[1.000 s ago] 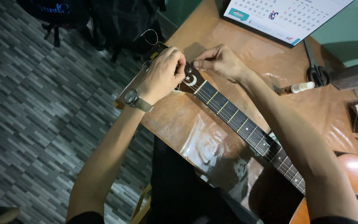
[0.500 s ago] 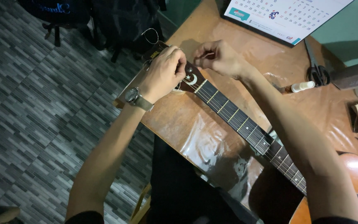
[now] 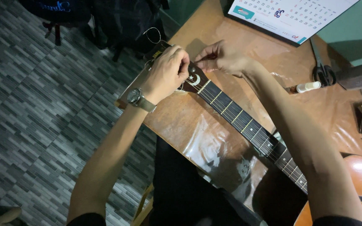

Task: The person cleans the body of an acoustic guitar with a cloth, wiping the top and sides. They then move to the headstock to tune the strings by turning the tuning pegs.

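While the guitar headstock [image 3: 191, 75] lies on the brown desk [image 3: 181, 121] near its left corner, both hands meet over it. The left hand [image 3: 166, 73] is curled over the headstock's near edge, fingers clenched on what looks like a tuning peg, though the hand hides the peg itself. The right hand [image 3: 223, 56] has drawn back slightly toward the headstock tip compared with a second ago, its fingertips pinched together on something thin, probably a string end; it is too small to be sure. That small shift suggests the string work at the pegs is under way, not finished. A loose coil of wire [image 3: 151, 35] pokes out past the headstock. The guitar neck [image 3: 248, 125] runs back toward the body [image 3: 357, 184] at lower right. No open container shows; a small white tube [image 3: 306, 87] and scissors [image 3: 321, 69] lie beyond the neck, below a calendar [image 3: 290, 16].
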